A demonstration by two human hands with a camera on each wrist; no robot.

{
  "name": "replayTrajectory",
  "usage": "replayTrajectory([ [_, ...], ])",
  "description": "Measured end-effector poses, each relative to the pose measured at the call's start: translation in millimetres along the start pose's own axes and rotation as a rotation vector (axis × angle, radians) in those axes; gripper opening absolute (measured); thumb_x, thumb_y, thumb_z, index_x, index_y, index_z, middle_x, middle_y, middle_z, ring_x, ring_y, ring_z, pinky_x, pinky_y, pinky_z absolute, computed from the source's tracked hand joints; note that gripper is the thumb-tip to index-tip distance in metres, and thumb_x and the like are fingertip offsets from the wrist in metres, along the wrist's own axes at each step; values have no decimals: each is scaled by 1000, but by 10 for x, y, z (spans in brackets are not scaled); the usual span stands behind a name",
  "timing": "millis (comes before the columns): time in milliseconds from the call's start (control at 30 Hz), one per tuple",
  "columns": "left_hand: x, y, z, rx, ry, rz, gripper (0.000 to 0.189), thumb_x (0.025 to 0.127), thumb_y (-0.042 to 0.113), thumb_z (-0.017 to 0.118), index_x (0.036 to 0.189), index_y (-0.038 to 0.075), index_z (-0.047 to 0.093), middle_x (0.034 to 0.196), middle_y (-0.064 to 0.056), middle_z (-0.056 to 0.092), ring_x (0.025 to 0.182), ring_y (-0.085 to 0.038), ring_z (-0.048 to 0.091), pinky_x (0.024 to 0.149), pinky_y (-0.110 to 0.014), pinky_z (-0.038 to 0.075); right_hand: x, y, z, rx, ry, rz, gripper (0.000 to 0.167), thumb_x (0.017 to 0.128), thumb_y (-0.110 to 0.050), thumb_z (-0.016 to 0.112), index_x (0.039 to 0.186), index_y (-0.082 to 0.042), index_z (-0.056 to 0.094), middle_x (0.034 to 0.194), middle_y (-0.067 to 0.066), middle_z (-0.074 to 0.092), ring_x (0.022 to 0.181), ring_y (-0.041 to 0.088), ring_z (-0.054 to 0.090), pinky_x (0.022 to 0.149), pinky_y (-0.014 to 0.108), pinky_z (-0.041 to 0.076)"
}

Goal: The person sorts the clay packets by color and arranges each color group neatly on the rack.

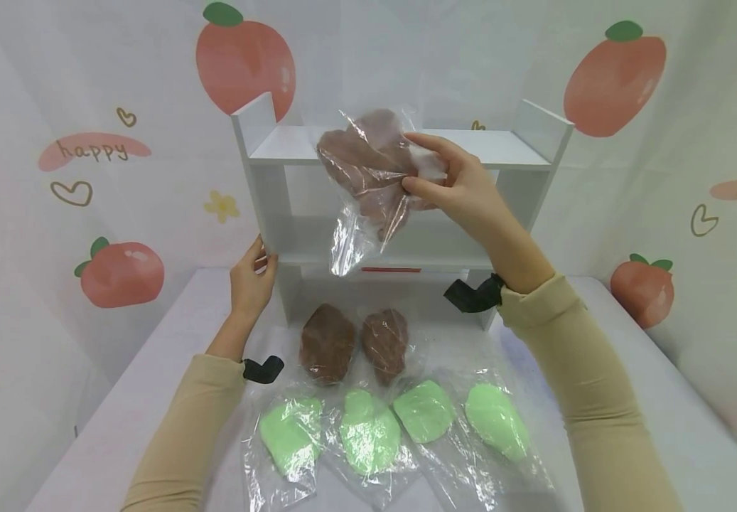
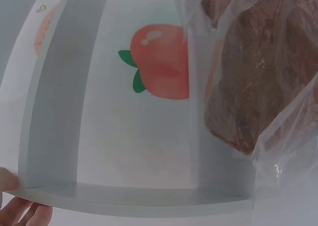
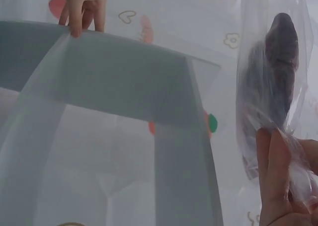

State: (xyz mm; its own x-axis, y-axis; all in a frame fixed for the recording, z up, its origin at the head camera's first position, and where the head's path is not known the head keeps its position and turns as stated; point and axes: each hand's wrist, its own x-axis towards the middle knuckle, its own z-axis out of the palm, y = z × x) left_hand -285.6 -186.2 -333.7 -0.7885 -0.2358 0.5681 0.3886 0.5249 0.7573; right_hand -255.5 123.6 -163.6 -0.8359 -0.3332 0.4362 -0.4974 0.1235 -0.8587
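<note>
Fingers of the right hand [image 1: 467, 188] are pinching the brown-filled bag [image 1: 368, 160] mainly leftward of them, the left hand [image 1: 251, 283] gripping the shelf [image 1: 271, 203].

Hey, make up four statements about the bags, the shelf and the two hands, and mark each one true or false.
1. The right hand holds a brown-filled bag. True.
2. The left hand touches nothing. False: it grips the side of the white shelf.
3. Four green-filled bags lie on the table. True.
4. On the table, the green-filled bags lie nearer the white shelf than the two brown-filled bags. False: the brown-filled bags lie nearer.
</note>
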Motion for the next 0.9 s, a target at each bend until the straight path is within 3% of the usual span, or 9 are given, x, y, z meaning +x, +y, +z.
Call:
replayTrajectory([
  [300, 9, -4, 3, -20, 15, 35, 47, 89, 0, 56, 135, 1, 47, 118, -30, 59, 101, -45, 63, 87, -50, 55, 308, -72, 214, 73, 23, 57, 57, 85, -7, 65, 137, -24, 47, 140, 3, 41, 77, 9, 63, 62, 20, 57],
  [467, 15, -5, 0, -18, 10, 24, 47, 89, 0, 56, 136, 3, 47, 118, -30, 60, 102, -45, 62, 87, -48, 55, 460, -91, 335, 105, 46, 99, 61, 84, -6, 66, 139, -23, 44, 141, 4, 41, 78, 9, 61, 72, 22, 60],
  [733, 10, -5, 5, -27, 5, 27, 47, 90, 1, 56, 136, 2, 46, 117, -31, 59, 102, -44, 62, 87, -48, 55, 668, -74, 523, 206, 109, 145, 60, 85, -2, 64, 139, -16, 43, 122, 9, 52, 89, 12, 57, 78, 25, 60],
  [900, -11, -12, 6, -24, 0, 27, 47, 90, 2, 55, 136, 1, 46, 119, -30, 59, 103, -43, 62, 85, -48, 55, 732, -81, 606, 231, 109, 185, 62, 86, -6, 64, 141, -16, 38, 100, 5, 53, 81, 13, 58, 86, 30, 58],
])
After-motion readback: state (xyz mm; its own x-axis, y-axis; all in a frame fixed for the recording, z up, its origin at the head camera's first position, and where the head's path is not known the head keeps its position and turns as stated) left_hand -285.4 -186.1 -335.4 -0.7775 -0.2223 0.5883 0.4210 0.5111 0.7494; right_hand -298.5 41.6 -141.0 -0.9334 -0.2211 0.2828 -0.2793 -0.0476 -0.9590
